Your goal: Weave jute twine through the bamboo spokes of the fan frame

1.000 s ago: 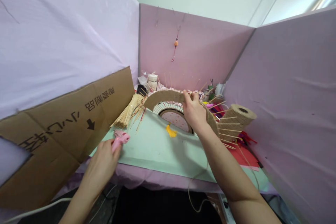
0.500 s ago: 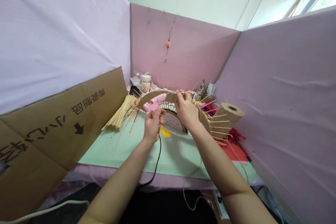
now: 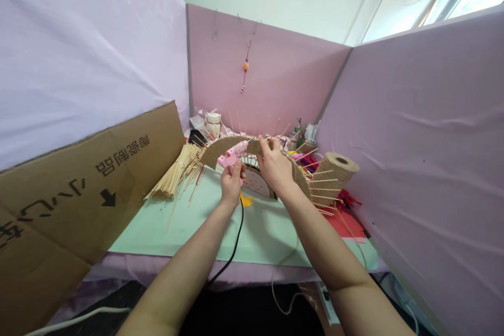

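Note:
A pink glue gun is in my left hand, its fingers wrapped round the handle and its nozzle pointing right. The nozzle tip is close to a brown arch that stands on the table with thin wooden sticks fanning out from its outer edge. My right hand grips the upper part of this arch, its fingers over the top rim. Whether those fingers also pinch a strand or stick is too small to see. Beneath the arch shows a pale spotted panel with a yellow tassel by it.
A bundle of wooden sticks lies left, beside a tall cardboard sheet. A big spool of twine stands right, near red sheets. The glue gun's black cord runs over the green tabletop's front edge.
The whole view has shifted slightly, so things sit a little further left. The glue gun's nozzle stays near the arch, and both hands keep their holds.

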`<state>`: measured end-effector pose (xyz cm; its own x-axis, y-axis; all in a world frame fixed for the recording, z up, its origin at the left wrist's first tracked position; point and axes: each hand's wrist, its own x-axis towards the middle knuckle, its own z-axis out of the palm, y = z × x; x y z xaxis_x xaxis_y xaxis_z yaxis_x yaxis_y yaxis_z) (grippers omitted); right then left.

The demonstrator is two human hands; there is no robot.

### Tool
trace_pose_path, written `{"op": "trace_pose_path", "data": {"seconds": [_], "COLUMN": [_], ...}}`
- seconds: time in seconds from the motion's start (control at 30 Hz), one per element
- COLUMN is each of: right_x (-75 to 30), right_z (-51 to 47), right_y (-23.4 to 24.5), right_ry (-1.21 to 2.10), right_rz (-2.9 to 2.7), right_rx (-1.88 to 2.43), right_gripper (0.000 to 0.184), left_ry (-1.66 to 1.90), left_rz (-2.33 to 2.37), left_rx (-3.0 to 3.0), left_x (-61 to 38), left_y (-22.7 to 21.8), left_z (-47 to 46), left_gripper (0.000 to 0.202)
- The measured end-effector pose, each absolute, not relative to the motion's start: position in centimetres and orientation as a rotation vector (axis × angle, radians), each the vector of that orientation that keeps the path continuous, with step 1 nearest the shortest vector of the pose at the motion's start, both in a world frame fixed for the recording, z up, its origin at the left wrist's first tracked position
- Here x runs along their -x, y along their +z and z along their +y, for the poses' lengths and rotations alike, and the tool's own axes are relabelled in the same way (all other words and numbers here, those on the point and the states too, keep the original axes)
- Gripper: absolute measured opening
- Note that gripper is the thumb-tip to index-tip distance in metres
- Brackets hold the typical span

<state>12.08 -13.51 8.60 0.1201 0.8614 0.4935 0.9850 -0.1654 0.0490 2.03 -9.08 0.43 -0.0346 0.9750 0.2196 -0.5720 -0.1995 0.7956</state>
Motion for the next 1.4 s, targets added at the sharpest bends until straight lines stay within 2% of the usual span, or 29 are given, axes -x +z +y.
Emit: {"op": "trace_pose_path", "data": {"seconds": [1.4], "right_x": [-12.19], "right_z": [-13.69], "right_y": [8.29], "right_ry": [-0.605], "right_rz": [-1.807], "right_rx": [2.096], "right_gripper": [0.055], "left_ry": [1.530], "left_rz": [0.651], "left_rx": [-0.978], "left_x": [-2.32], "left_y": [0.09], "left_z": [-8.33], "left_gripper": [0.050]}}
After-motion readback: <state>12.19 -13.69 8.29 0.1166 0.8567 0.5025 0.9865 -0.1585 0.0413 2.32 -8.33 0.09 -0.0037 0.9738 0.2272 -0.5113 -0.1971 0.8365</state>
